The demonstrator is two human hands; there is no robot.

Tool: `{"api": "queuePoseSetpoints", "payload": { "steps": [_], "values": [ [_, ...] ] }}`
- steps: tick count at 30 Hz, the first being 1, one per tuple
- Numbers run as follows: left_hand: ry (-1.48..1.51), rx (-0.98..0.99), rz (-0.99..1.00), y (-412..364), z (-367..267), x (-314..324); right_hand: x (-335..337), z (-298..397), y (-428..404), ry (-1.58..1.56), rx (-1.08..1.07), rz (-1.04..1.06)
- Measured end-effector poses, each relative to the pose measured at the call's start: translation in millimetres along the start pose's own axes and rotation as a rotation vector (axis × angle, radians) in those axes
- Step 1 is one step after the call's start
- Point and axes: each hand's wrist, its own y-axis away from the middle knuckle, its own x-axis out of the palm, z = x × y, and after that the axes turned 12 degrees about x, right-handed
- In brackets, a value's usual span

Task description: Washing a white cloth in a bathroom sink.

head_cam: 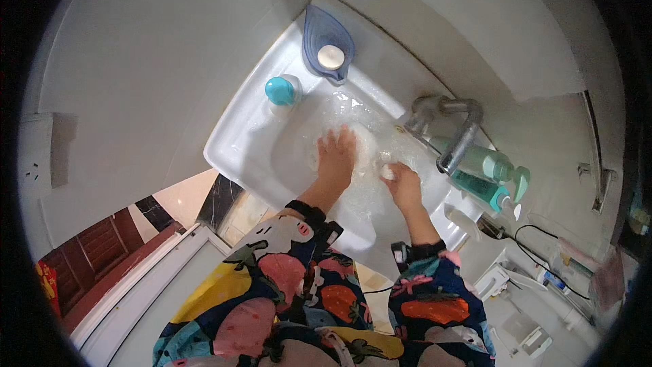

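Observation:
A white ceramic washbasin with sudsy water in it lies before me. My left hand is palm down at the water, fingers slightly apart, beside and partly over a pale white mass. Whether that mass is cloth or foam is unclear. To its right, my right hand pinches a small white piece between thumb and fingers. I cannot tell whether this piece joins the white mass under the water.
A blue leaf-shaped dish holding a round white soap bar stands at the back corner. Near it is a turquoise-capped bottle. The metal faucet juts in at right, above green pump bottles. A white door is at lower left.

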Motion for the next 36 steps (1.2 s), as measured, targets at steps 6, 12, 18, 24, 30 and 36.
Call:
{"api": "queuePoseSetpoints", "payload": {
  "steps": [6,12,18,24,30,36],
  "values": [
    [0.651,0.191,-0.027,14.5,0.4,-60.3,-112.3,51.2,70.3,-0.805,-0.02,0.11],
    [1.079,0.346,-0.196,10.3,-15.0,-50.1,-135.0,37.8,99.3,-1.51,-0.014,-0.019],
    [1.067,0.287,-0.136,37.8,-2.8,-135.0,-96.3,-11.8,76.5,-1.405,0.192,-0.031],
    [1.049,0.507,-0.252,63.2,-40.2,-184.7,-4.0,-3.1,52.9,-1.766,0.633,0.789],
    [1.302,0.585,-0.173,82.7,-47.1,-195.8,-13.5,48.9,82.6,-1.694,0.069,0.608],
    [1.014,0.279,-0.673,63.5,-26.5,-176.5,-27.0,53.9,68.0,-2.018,-0.022,0.843]
  ]
}}
